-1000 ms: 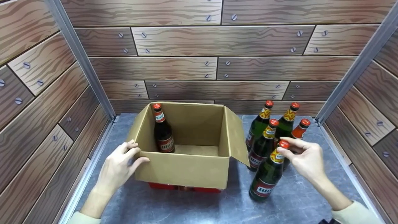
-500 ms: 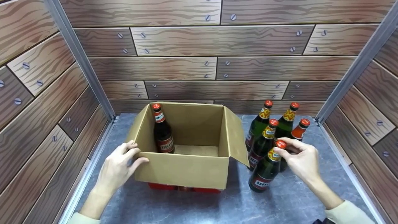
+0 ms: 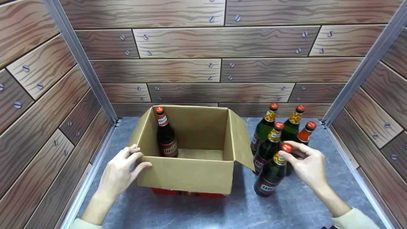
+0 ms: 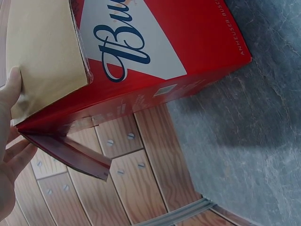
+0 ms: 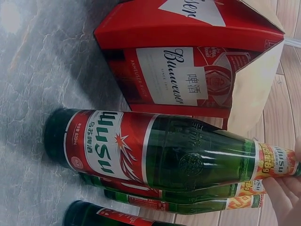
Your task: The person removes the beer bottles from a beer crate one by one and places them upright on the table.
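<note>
An open-topped cardboard box (image 3: 187,175) stands on the grey marbled tabletop, its outside printed red (image 4: 207,28) in the left wrist view. My left hand (image 3: 119,173) grips its near left corner, thumb over the folded-out front flap. Inside, a dark beer bottle (image 3: 166,136) with a red cap and red neck label stands against the left wall. To the right of the box, my right hand (image 3: 310,167) pinches a green beer bottle (image 3: 270,179) by its neck, just under the red cap. That bottle leans slightly, its large red label (image 5: 103,143) showing in the right wrist view.
Several more capped bottles (image 3: 262,130) stand close together behind the pinched one; one has an orange-red neck label (image 3: 305,136). The right flap (image 3: 243,140) of the box sticks out towards them. Wood-patterned walls (image 3: 190,70) close in the back and both sides.
My right hand has shifted the pinched bottle back towards the other bottles, then held it nearly still over the last half second. My left hand and the box have stayed in place.
</note>
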The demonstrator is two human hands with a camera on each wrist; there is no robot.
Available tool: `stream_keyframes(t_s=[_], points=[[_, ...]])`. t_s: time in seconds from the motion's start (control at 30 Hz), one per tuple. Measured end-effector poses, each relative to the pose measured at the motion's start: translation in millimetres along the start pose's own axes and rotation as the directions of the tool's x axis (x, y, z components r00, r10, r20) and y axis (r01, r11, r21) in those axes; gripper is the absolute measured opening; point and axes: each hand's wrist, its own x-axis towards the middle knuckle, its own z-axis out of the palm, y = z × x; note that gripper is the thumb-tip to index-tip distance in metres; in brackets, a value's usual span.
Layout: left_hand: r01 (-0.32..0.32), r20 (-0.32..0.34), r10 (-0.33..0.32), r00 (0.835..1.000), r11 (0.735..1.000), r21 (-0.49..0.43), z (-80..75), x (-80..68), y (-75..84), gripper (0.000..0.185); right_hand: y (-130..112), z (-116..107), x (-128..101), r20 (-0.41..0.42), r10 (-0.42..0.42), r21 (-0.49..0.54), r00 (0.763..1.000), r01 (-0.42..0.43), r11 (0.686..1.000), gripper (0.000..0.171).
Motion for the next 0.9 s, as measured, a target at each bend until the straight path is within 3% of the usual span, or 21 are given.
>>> stream_keyframes(t_s=[0.23,0.4,0.63,0.77,0.9], points=[[-0.003,0.004,0.003,1.000,1.000,0.000,-0.9,-0.1,0.7,0.053,-3,-3,-1,0.024,-0.012,-0.033,1.000,0.013,0.999,0.039],[-0.009,0.009,0.009,1.000,1.000,0.002,-1.6,0.8,0.1,0.053,-10,-4,1,-0.019,-0.104,-0.005,0.994,0.104,0.995,0.041],[-0.010,0.009,0.010,1.000,1.000,0.006,-1.7,0.9,-0.2,0.054,-38,4,5,-0.084,-0.259,-0.003,0.962,0.259,0.966,0.037],[-0.009,0.010,0.008,1.000,1.000,0.007,-1.4,1.0,0.1,0.054,-60,20,5,-0.052,-0.325,0.057,0.944,0.327,0.943,0.035],[-0.008,0.007,0.008,1.000,1.000,0.007,-0.7,2.2,1.2,0.054,-88,44,4,0.038,-0.308,0.164,0.951,0.298,0.940,0.033]])
